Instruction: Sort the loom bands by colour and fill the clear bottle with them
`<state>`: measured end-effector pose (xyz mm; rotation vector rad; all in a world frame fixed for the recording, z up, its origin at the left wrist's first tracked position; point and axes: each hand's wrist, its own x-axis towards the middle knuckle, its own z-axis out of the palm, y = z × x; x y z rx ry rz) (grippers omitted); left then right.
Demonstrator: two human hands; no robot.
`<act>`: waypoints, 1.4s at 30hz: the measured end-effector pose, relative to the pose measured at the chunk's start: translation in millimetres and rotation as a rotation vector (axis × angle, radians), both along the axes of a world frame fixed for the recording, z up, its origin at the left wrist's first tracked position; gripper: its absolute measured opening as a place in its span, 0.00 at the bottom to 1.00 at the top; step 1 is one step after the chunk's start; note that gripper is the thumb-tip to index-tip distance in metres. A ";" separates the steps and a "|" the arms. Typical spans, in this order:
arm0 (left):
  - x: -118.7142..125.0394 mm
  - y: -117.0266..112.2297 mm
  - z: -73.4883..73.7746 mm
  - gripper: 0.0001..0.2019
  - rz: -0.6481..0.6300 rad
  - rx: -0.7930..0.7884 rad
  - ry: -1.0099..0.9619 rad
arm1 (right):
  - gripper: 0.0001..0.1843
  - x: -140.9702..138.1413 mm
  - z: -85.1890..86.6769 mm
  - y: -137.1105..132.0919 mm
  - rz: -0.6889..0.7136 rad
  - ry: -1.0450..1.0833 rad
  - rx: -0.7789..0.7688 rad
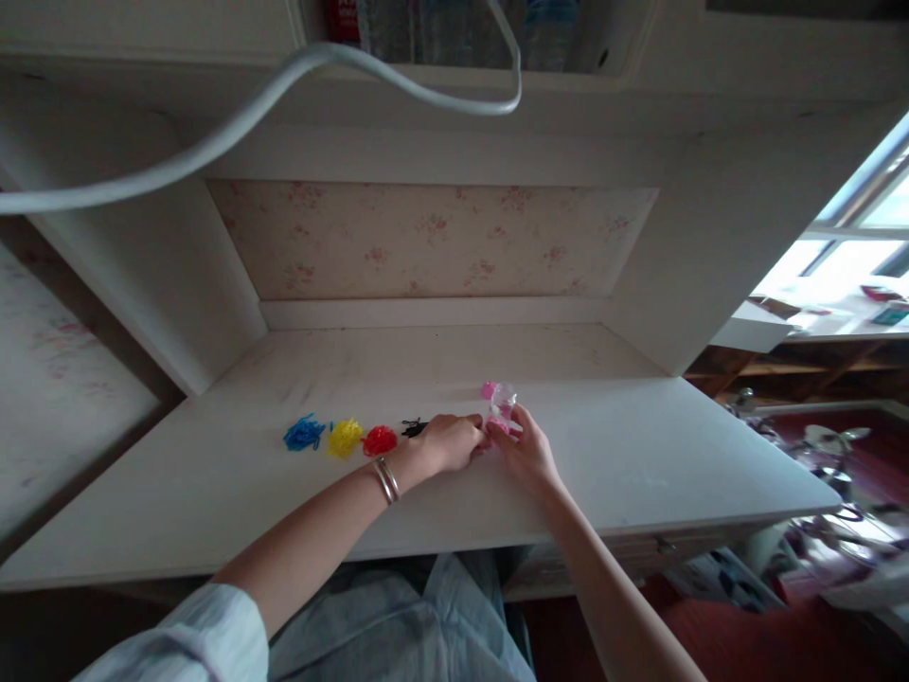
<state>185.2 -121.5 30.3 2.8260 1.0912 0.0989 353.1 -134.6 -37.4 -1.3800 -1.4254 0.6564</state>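
Note:
My right hand [529,453] is closed around a small clear plastic container [504,396] with pink in its lower part. My left hand [454,441] meets it from the left, its fingers curled together against the container's lower side. Whatever those fingers pinch is hidden. Just behind the container is a small pink piece [488,389], perhaps a cap. To the left, small heaps of thin bands lie in a row: blue bands [304,433], yellow bands [345,438], red bands [379,439] and black bands [413,428], the black ones partly covered by my left hand.
The white desktop [568,483] sits in a recess with side panels and a flowered back wall [426,242]. A white cable [284,80] hangs across the upper view, before a shelf with bottles [469,33]. Cluttered things [845,474] stand beyond the right edge.

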 end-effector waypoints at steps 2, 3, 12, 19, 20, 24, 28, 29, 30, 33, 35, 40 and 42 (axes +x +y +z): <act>1.8 0.9 -1.6 0.14 -0.010 0.027 -0.007 | 0.21 0.1 1.2 -0.9 0.008 -0.006 -0.001; 2.2 1.2 -2.5 0.14 -0.012 0.038 -0.013 | 0.21 0.1 1.9 -1.3 0.013 -0.004 -0.003; -11.9 10.7 15.7 0.11 0.021 -0.022 -0.292 | 0.24 1.0 7.5 -5.9 0.037 -0.031 -0.020; -18.9 22.3 64.6 0.16 0.249 -0.422 -0.841 | 0.25 -1.4 11.7 -8.5 0.044 -0.068 -0.033; -16.5 22.0 68.3 0.17 0.261 -0.519 -0.887 | 0.24 -2.1 11.6 -8.5 0.053 -0.069 -0.027; -0.5 20.2 69.7 0.17 0.227 -0.768 -0.974 | 0.23 -3.9 10.7 -9.0 0.083 -0.056 0.005; 12.5 20.7 59.1 0.14 0.206 -0.746 -0.970 | 0.23 -3.7 12.0 -10.3 0.087 -0.053 0.008; 13.7 21.0 56.6 0.14 0.199 -0.717 -0.962 | 0.23 -3.7 12.5 -10.7 0.093 -0.048 0.006; 14.1 21.3 54.6 0.13 0.191 -0.682 -0.949 | 0.23 -3.7 12.9 -11.2 0.100 -0.043 0.003; 11.1 22.6 51.8 0.14 0.155 -0.534 -0.877 | 0.23 -3.6 13.2 -12.2 0.098 -0.035 -0.017; 7.5 24.2 51.7 0.17 0.123 -0.427 -0.800 | 0.23 -3.0 12.5 -12.5 0.087 -0.046 -0.032; 1.9 27.9 51.7 0.25 0.121 -0.338 -0.649 | 0.24 -1.1 11.2 -10.3 0.069 -0.137 -0.058; 2.1 28.2 51.7 0.24 0.133 -0.323 -0.615 | 0.25 -1.7 12.8 -10.5 0.040 -0.183 0.003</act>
